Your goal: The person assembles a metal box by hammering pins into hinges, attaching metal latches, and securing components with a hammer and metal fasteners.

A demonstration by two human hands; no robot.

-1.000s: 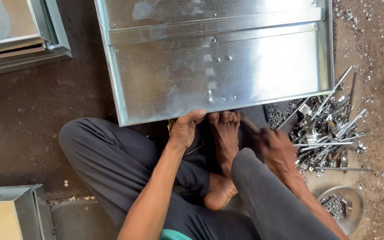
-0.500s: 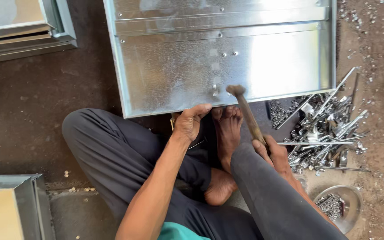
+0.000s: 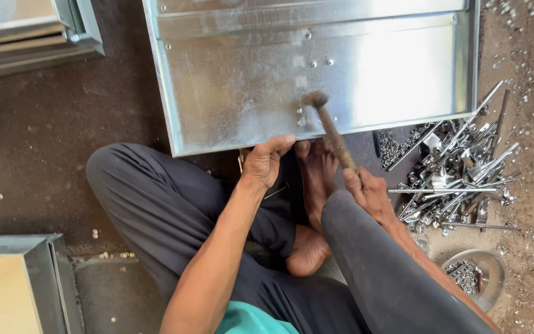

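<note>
A large galvanised sheet-metal panel (image 3: pixel 242 68) with folded rims lies on the ground in front of me. My left hand (image 3: pixel 266 162) grips its near edge, fingers curled over the rim. My right hand (image 3: pixel 369 193) is closed on the wooden handle of a hammer (image 3: pixel 330 130). The hammer's head (image 3: pixel 314 99) hangs just over the panel, close to a few small rivets near the near edge. My bare feet (image 3: pixel 317 170) rest under the panel's edge, between the two hands.
A heap of shiny metal rods, brackets and fasteners (image 3: pixel 458 167) lies to the right. A small steel bowl (image 3: pixel 474 275) with small parts sits at lower right. More sheet-metal frames lie at upper left (image 3: pixel 32 31) and lower left (image 3: pixel 13 284).
The hammer has come up from beside my right knee and swung forward over the panel. My left hand has stayed on the panel's edge.
</note>
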